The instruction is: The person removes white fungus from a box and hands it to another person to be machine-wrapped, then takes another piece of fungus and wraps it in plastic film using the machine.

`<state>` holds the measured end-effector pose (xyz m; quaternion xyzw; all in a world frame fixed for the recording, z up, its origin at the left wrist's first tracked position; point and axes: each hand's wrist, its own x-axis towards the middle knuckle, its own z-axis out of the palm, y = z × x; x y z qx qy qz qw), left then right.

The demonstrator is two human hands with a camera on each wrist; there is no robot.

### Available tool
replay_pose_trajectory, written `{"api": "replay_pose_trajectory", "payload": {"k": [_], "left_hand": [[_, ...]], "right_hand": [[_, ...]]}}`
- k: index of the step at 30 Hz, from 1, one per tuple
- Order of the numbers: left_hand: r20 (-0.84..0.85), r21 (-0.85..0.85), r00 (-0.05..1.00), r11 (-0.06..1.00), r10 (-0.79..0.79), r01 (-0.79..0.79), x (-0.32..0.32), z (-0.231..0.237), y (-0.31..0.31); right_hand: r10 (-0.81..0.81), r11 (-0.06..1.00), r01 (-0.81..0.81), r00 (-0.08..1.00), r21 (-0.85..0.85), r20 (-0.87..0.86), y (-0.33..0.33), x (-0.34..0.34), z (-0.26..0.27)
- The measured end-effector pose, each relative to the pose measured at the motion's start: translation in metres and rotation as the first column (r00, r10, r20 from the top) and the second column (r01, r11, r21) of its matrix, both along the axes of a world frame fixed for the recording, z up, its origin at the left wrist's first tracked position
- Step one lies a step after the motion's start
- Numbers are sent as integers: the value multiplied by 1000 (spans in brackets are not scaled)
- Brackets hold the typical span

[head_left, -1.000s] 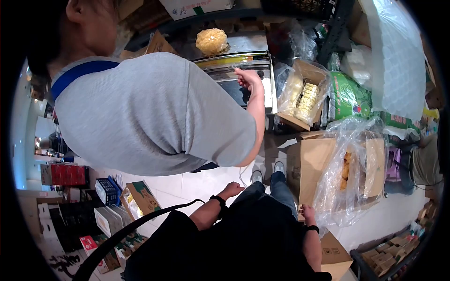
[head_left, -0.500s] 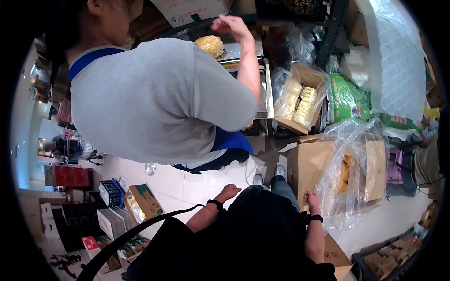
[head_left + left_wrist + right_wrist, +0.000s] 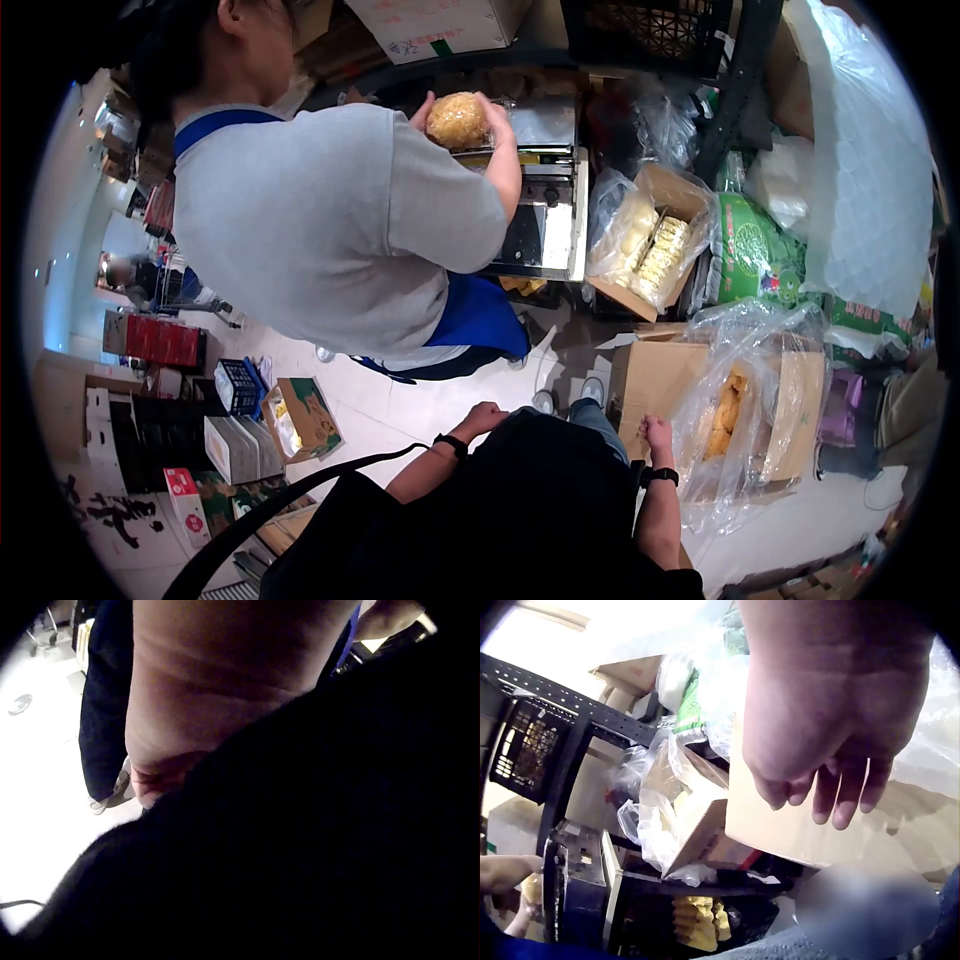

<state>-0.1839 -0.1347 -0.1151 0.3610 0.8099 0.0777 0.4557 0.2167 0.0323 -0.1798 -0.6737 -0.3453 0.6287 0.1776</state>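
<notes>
My left hand (image 3: 487, 417) hangs in front of my dark shirt at the waist, its fingers loosely curled. In the left wrist view dark cloth covers most of that hand (image 3: 169, 776). My right hand (image 3: 656, 433) hangs beside the large open carton (image 3: 650, 375). Its fingers droop loosely with nothing between them in the right wrist view, where the hand (image 3: 832, 750) overlaps the carton's side. Ahead, a person in a grey shirt (image 3: 310, 210) and blue apron holds a round golden bundle (image 3: 457, 122) in clear film with both hands, over a metal-topped machine (image 3: 550, 125).
A smaller carton (image 3: 620, 298) with yellow packets stands right of the machine. Clear plastic (image 3: 690, 430) drapes over the large carton, with golden pieces inside. Green bags (image 3: 750, 250) and bubble wrap (image 3: 865, 170) are at the right. Boxes (image 3: 303, 420) and a blue crate (image 3: 238, 388) sit at the left.
The other person's right hand rose from the machine's front, and now both that person's hands hold the golden bundle. My hands hang much as before; the head view has shifted slightly.
</notes>
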Motion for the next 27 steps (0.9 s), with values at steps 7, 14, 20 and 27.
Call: {"api": "replay_pose_trajectory", "payload": {"k": [7, 14, 20, 27], "left_hand": [[48, -38, 997, 998, 59, -58, 5, -3, 5], [30, -24, 993, 993, 114, -113, 13, -4, 9], [7, -43, 993, 992, 121, -121, 15, -8, 11], [14, -36, 990, 989, 141, -140, 16, -10, 6]], "right_hand": [[53, 997, -56, 997, -56, -63, 28, 5, -12], [64, 996, -70, 993, -63, -94, 39, 5, -11], [81, 986, -102, 984, -129, -157, 43, 7, -15], [55, 983, -77, 989, -165, -134, 44, 0, -2]]}}
